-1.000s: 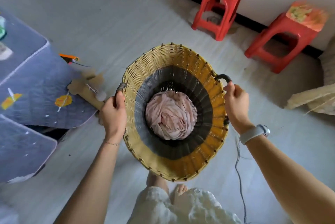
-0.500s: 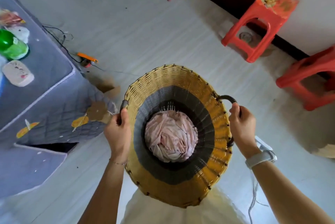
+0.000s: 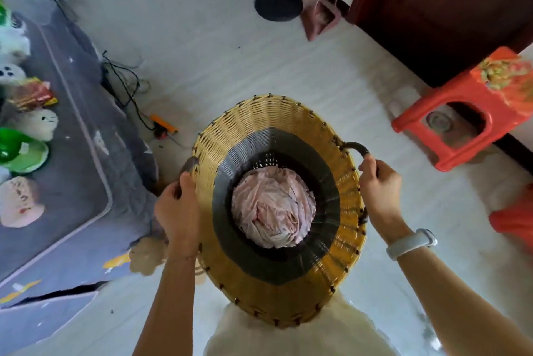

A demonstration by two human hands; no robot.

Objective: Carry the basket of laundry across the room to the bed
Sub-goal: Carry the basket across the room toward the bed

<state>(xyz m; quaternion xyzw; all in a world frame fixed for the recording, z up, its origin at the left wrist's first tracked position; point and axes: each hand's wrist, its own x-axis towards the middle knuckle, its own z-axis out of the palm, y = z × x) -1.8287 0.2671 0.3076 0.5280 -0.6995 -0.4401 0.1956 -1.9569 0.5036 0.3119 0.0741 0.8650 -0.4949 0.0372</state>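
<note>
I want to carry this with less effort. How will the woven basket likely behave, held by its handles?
The basket probably stays rigid: its woven wall keeps shape between the left hand and right hand. It is likely light, holding only crumpled pink cloth at the bottom. It looks unlikely to tip.

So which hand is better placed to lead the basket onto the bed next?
Probably the left hand: it grips the basket handle on the side nearest the bed, which lies to the person's left. The right hand holds the far handle, towards the red stool.
</note>
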